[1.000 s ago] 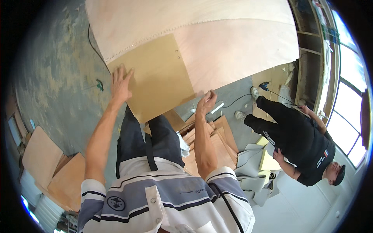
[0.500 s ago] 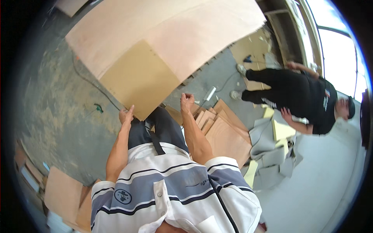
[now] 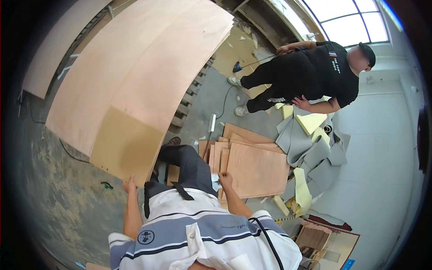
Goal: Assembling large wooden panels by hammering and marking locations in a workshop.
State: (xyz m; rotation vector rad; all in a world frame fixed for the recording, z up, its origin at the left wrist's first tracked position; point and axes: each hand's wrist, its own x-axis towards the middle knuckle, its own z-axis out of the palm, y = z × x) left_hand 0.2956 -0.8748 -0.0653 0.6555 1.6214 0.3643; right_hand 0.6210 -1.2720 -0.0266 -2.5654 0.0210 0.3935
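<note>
A square brown fibreboard sheet (image 3: 128,139) lies on the near end of a large pinkish plywood stack (image 3: 135,76). My left hand (image 3: 130,183) grips its near edge, thumb uppermost; the fingers beneath are hidden. Lower right of the sheet, my right hand (image 3: 226,180) is apart from it, fingers curled closed. Whatever it may hold is too small to make out. Just left of that hand shows a crumpled white thing (image 3: 216,182), beside loose wooden panels (image 3: 256,168) lying in a pile on the floor.
A person (image 3: 310,76) in black stands at the right, holding a cable with a blue tool (image 3: 237,67) hanging from it. Grey and yellow foam scraps (image 3: 310,148) are heaped by the wall. A power strip (image 3: 212,123) and its cord lie on the floor. Pallet slats (image 3: 182,109) show under the plywood.
The view has turned, and the brown sheet now sits more squarely over the plywood's near corner. My left hand stays on its edge. My right hand has dropped back toward my body.
</note>
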